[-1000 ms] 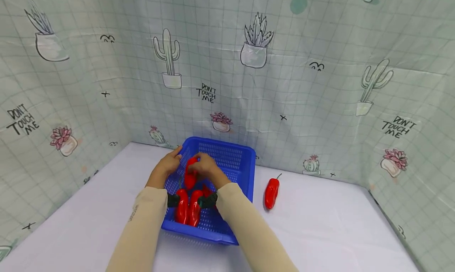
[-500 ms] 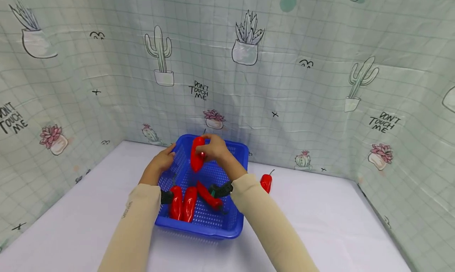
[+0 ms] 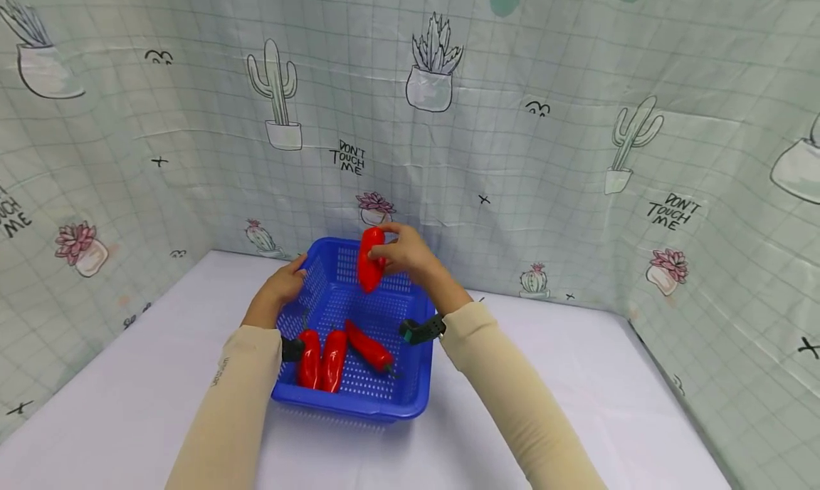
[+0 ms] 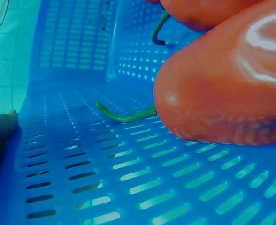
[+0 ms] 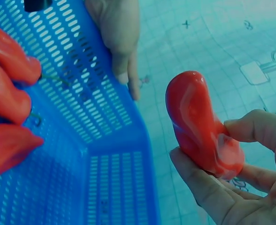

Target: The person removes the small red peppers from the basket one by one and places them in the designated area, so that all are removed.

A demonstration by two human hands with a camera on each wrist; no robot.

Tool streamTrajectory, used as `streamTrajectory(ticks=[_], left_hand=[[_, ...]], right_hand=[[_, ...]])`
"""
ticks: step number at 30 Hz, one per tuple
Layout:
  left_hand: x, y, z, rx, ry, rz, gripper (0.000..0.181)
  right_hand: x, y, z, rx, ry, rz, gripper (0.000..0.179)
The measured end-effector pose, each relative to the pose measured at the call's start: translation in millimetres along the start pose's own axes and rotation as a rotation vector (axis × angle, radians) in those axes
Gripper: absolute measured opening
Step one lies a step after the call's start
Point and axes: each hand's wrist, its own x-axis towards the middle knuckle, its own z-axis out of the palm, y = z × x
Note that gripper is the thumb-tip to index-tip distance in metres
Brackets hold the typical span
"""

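My right hand [image 3: 406, 255] pinches a red pepper [image 3: 369, 262] between thumb and fingers, above the far end of the blue basket [image 3: 346, 403]. In the right wrist view the held pepper [image 5: 192, 119] stands beyond the rim, its smooth rounded end up. My left hand [image 3: 282, 285] holds the basket's left rim; in the right wrist view this hand [image 5: 119, 37] has its thumb at the rim and a finger along the outside. Three red peppers lie in the basket: two side by side [image 3: 333, 360] near the front left and one slanted pepper [image 3: 370, 347] beside them.
A thin stem [image 3: 482, 300] shows past the right forearm, which hides the rest of that pepper on the white table [image 3: 576, 404]. A patterned curtain [image 3: 512, 155] rises close behind the basket and along both sides.
My right hand has lifted the pepper up from inside the basket toward its far rim. The left hand stays at the left rim. My right forearm now covers the pepper on the table.
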Motion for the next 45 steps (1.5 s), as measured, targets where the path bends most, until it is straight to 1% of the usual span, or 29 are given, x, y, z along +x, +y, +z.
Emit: streamTrajectory(ticks=[1,2,5,6,8,9,11,12,14,15,16,17,18,19,21,22,27,30,32,33,35,38,39,40,41,42,43,45], left_hand=[[3.4,-4.9,0.0,-0.002,-0.005,0.007,0.054],[9.2,-11.3,0.9,-0.009,0.003,0.010,0.054],[19.4,-24.8,1.4,-0.020,-0.043,0.017,0.056],[22.7,-28.7,2.6,-0.037,-0.037,0.020,0.055],[25.1,-30.3,2.6,-0.038,-0.055,0.008,0.055],[9.2,-15.8,0.9,-0.052,-0.069,0.014,0.054],[-7.5,4.3,-2.9,-0.043,-0.078,0.000,0.055],[-18.3,14.3,-5.3,-0.054,-0.076,0.010,0.055],[-48.5,49.1,-11.7,-0.040,-0.099,-0.003,0.055],[-66.3,67.8,-14.7,-0.050,-0.110,-0.008,0.056],[-69.5,74.6,-16.2,-0.046,-0.106,-0.025,0.056],[-82.7,89.3,-18.3,-0.053,-0.110,-0.033,0.056],[-92.0,100.0,-19.6,-0.054,-0.112,-0.041,0.055],[-102.4,114.6,-21.4,-0.043,-0.122,-0.069,0.055],[-112.8,125.7,-22.9,-0.039,-0.121,-0.072,0.054],[-115.4,129.1,-23.2,-0.033,-0.120,-0.080,0.054],[-120.1,133.1,-25.2,-0.031,-0.121,-0.092,0.053],[-116.0,130.0,-24.8,-0.031,-0.130,-0.097,0.054],[-109.6,124.3,-24.1,-0.022,-0.130,-0.098,0.054],[-103.3,117.5,-23.2,-0.022,-0.126,-0.098,0.055],[-84.5,96.2,-19.6,-0.018,-0.115,-0.087,0.056],[-44.6,45.0,-10.2,-0.040,-0.070,-0.018,0.056],[-37.5,36.4,-8.8,-0.038,-0.069,-0.014,0.056],[-34.3,32.6,-7.8,-0.038,-0.066,-0.009,0.056],[-35.9,34.2,-7.7,-0.038,-0.063,-0.007,0.056],[-40.9,41.2,-8.5,-0.035,-0.061,-0.014,0.056],[-55.5,56.6,-11.6,-0.029,-0.074,-0.020,0.057],[-84.5,94.5,-18.0,-0.008,-0.094,-0.061,0.055]], right_hand=[[-0.5,1,-3,-0.001,0.003,-0.003,0.065],[-1.0,2,-5,0.000,0.002,-0.007,0.065],[-3.7,7,-12,-0.004,-0.006,-0.020,0.063],[-4.9,9,-15,-0.002,-0.009,-0.023,0.063],[-7.1,13,-20,0.002,-0.009,-0.027,0.063],[-8.5,14,-23,0.009,-0.009,-0.029,0.063],[-10.6,17,-28,0.025,-0.009,-0.029,0.064],[-11.6,19,-31,0.034,-0.009,-0.028,0.064],[-13.2,23,-36,0.057,-0.011,-0.024,0.065],[-14.5,25,-39,0.068,-0.008,-0.021,0.065],[-15.6,26,-41,0.076,-0.007,-0.018,0.065],[-16.8,28,-44,0.083,-0.005,-0.015,0.065],[-18.1,30,-46,0.089,-0.003,-0.010,0.065],[-19.5,32,-49,0.095,-0.001,-0.006,0.065],[-22.6,35,-54,0.097,0.008,0.001,0.064],[-24.0,37,-56,0.099,0.013,0.006,0.064],[-30.6,47,-66,0.086,0.046,0.036,0.065],[-35.2,54,-69,0.075,0.056,0.046,0.066],[-37.4,59,-72,0.067,0.056,0.046,0.066],[-38.3,62,-73,0.072,0.055,0.047,0.066],[-40.0,68,-76,0.082,0.057,0.053,0.066],[-42.8,76,-82,0.110,0.066,0.062,0.065],[-44.0,78,-85,0.119,0.071,0.064,0.065],[-45.4,80,-87,0.122,0.073,0.060,0.065],[-46.8,82,-90,0.120,0.077,0.058,0.065],[-48.0,83,-92,0.118,0.083,0.057,0.064],[-49.2,85,-95,0.114,0.088,0.058,0.063],[-51.7,88,-101,0.098,0.101,0.063,0.062]])
